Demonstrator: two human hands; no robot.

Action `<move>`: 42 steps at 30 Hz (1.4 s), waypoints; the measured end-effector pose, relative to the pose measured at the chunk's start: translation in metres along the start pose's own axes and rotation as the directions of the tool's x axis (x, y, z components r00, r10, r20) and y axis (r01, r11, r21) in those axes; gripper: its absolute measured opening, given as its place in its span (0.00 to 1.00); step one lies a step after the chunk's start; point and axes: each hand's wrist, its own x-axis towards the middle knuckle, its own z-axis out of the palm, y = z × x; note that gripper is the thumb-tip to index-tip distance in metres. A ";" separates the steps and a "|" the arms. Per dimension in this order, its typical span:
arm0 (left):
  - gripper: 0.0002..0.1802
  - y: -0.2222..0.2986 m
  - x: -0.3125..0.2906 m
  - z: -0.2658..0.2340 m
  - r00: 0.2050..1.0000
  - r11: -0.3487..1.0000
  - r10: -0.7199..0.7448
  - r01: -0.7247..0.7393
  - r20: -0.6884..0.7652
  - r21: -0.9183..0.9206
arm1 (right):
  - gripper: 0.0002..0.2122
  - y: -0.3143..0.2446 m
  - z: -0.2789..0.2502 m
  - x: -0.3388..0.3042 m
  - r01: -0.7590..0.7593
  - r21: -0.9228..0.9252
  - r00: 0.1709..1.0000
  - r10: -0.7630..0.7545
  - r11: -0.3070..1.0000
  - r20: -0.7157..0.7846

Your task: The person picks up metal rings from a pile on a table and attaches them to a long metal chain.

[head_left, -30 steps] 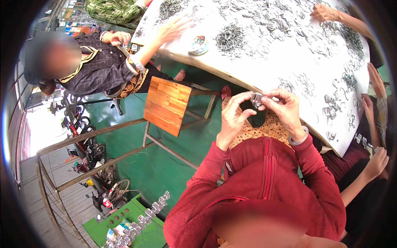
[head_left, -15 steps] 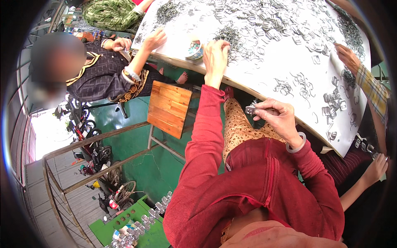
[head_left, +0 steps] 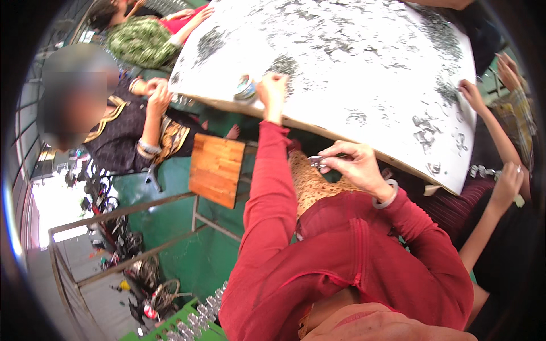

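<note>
My left hand (head_left: 272, 92) is over the white table's near edge, fingers curled together. It is next to a heap of small dark wire clips (head_left: 284, 67); whatever it may hold is too blurred to make out. Over my lap, my right hand (head_left: 355, 166) pinches a small silvery metal piece (head_left: 316, 161) between thumb and fingers. A small round tub (head_left: 244, 90) stands just left of my left hand. Many small dark and metal parts (head_left: 335, 42) lie scattered farther back, all smeared by motion.
The white table (head_left: 324, 108) has a wooden edge before me. A wooden-topped stool (head_left: 216, 170) stands at left, beside a metal railing (head_left: 136, 208). A seated person (head_left: 128, 128) works at the left; other people's hands (head_left: 469, 94) are at the right. Bicycles and motorbikes are lower left.
The whole view has shifted, with the table and stool now farther left. My left fingers have closed beside the heap. My right hand keeps the metal piece, now tilted more level.
</note>
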 end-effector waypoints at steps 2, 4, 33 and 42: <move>0.08 -0.009 0.000 -0.009 0.969 0.979 0.196 -0.185 -0.153 0.087 | 0.06 -0.001 -0.001 -0.002 -0.029 -0.049 1.000 0.030 0.998 0.001; 0.08 -0.005 -0.002 -0.018 0.976 0.958 0.216 -0.209 -0.013 0.195 | 0.06 0.002 -0.002 -0.004 -0.054 -0.075 0.999 0.054 0.996 0.000; 0.08 0.031 -0.180 -0.095 0.964 0.638 0.049 0.172 0.263 -0.750 | 0.07 0.028 -0.002 0.024 -0.039 -0.086 0.991 0.027 0.996 -0.132; 0.08 0.027 -0.187 -0.065 0.991 0.772 0.104 -0.029 0.080 -0.635 | 0.08 0.019 0.006 0.019 -0.009 -0.095 0.981 -0.010 0.995 -0.192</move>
